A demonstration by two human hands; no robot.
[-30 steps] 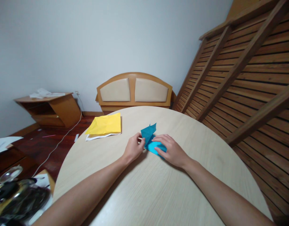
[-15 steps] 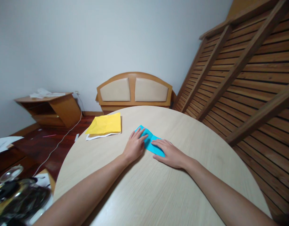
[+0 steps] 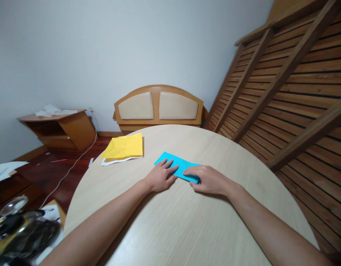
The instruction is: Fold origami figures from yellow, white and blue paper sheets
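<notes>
A folded blue paper [image 3: 179, 164] lies flat on the round light-wood table [image 3: 187, 221], near its middle. My left hand [image 3: 160, 176] rests on the paper's left end with fingers spread and pressed down. My right hand [image 3: 208, 179] covers the paper's right end, its fingertips pinching the near edge. Both hands hide part of the paper.
A yellow sheet [image 3: 124, 146] on top of a white one lies at the table's far left edge. A wooden headboard [image 3: 158, 105] stands behind the table, a slatted wooden frame [image 3: 292, 81] leans at the right, a low side cabinet [image 3: 59, 127] at the left, and dark clutter [image 3: 20, 232] at bottom left.
The blue paper, raised and half unfolded a second ago, now lies flat. Both hands have slid toward me and turned the paper more crosswise.
</notes>
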